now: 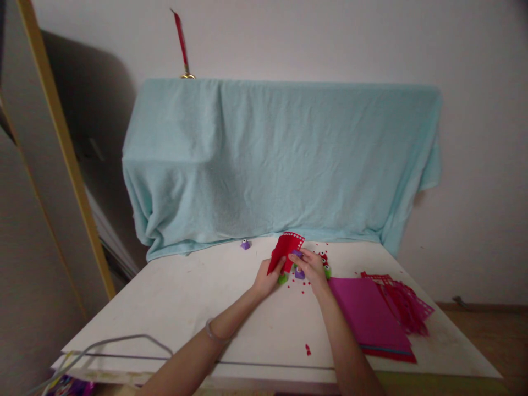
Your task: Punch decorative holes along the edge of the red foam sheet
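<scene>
Red paper sheet with a punched lacy edge (284, 250) stands tilted between my hands, near the far edge of the white table (173, 308). My left hand (268, 280) pinches its lower corner; my right hand (311, 267) is closed on a small purple craft punch (296, 254) pressed against the sheet's right edge. Magenta paper sheets (367, 316) lie stacked toward the table's right edge.

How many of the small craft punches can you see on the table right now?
5: a purple punch alone near the cloth, and green, purple, red, green clustered around the hands; others may be hidden.
</scene>
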`<state>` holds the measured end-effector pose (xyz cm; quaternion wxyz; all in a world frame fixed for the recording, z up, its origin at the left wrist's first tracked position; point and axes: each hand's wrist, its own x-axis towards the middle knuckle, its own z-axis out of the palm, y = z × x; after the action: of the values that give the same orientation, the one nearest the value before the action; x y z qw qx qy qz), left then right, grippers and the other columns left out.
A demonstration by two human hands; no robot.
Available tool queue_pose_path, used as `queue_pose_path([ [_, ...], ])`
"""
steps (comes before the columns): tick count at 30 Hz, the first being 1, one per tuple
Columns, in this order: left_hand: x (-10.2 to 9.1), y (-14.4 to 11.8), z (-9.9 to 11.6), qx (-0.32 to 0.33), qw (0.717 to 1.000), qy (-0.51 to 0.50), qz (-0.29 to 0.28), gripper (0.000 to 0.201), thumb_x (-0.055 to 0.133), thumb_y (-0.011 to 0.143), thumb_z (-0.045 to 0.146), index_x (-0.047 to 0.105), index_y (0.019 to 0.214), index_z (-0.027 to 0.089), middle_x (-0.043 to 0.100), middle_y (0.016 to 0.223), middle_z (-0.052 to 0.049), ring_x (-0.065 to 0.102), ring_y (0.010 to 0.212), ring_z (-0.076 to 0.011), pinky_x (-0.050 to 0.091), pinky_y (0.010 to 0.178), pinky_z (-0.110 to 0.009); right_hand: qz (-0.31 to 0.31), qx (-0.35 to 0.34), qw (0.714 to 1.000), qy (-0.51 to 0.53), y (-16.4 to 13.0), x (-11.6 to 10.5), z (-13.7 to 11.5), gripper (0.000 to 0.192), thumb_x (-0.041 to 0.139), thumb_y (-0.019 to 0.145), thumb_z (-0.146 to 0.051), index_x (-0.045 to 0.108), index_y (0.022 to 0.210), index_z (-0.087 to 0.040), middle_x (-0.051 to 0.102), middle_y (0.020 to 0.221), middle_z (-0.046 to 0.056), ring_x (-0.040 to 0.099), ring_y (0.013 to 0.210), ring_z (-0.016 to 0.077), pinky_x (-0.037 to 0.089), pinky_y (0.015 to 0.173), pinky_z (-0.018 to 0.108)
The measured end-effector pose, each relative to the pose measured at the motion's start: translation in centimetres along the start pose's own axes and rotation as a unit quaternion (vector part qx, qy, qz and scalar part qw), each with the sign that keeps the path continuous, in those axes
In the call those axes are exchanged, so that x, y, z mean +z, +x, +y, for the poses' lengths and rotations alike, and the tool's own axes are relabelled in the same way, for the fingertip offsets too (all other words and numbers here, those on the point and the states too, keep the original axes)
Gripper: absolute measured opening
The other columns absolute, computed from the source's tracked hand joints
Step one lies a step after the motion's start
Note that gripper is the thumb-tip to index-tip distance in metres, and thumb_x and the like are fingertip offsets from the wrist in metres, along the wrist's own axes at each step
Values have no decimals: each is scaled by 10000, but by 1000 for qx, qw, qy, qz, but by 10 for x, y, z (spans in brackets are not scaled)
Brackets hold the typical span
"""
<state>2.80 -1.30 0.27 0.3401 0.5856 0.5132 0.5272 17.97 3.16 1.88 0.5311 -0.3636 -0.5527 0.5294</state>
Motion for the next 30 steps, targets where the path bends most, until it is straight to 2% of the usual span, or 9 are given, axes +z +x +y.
queue_pose_path([
  [6, 2, -1, -1, -4, 1000, 5, -3, 530, 428, 890, 592, 585, 671, 136, 560, 583, -6, 484, 535, -120, 336, 514, -225, 27, 7, 999, 16, 0, 5, -3, 540, 814, 585, -432, 654, 1021, -157, 606, 606, -20, 458, 466, 97, 323, 441, 218],
  [13, 2, -2, 0, -11, 1000, 1, 13, 542, 432, 880, 607, 602, 672, 135, 566, 576, -8, 488, 526, -123, 345, 512, -227, 27, -6, 999, 22, -1, 4, -9, 516, 776, 648, -470, 660, 1043, -159, 563, 572, -37, 464, 478, 101, 316, 451, 222],
  [17, 2, -2, 0, -23, 1000, 5, 20, 559, 430, 869, 625, 585, 639, 140, 558, 563, -11, 479, 518, -124, 342, 506, -228, 24, -7, 999, 31, -2, 2, -15, 442, 694, 730, -542, 663, 977, -176, 543, 548, -35, 471, 468, 104, 323, 446, 223],
  [22, 2, -2, 2, -29, 999, 6, 28, 563, 442, 851, 645, 558, 618, 146, 537, 555, -8, 467, 520, -123, 334, 497, -225, 71, 6, 992, 101, 0, 1, -13, 435, 650, 742, -619, 603, 864, -203, 543, 550, -32, 520, 473, 123, 350, 447, 233],
  [30, 2, -2, 0, -38, 999, -1, 31, 548, 467, 840, 642, 539, 611, 150, 525, 554, -4, 462, 522, -120, 334, 497, -226, 72, 63, 985, 144, 6, -4, -2, 642, 481, 731, -794, 627, 785, -171, 654, 598, 76, 621, 548, 199, 406, 452, 279],
])
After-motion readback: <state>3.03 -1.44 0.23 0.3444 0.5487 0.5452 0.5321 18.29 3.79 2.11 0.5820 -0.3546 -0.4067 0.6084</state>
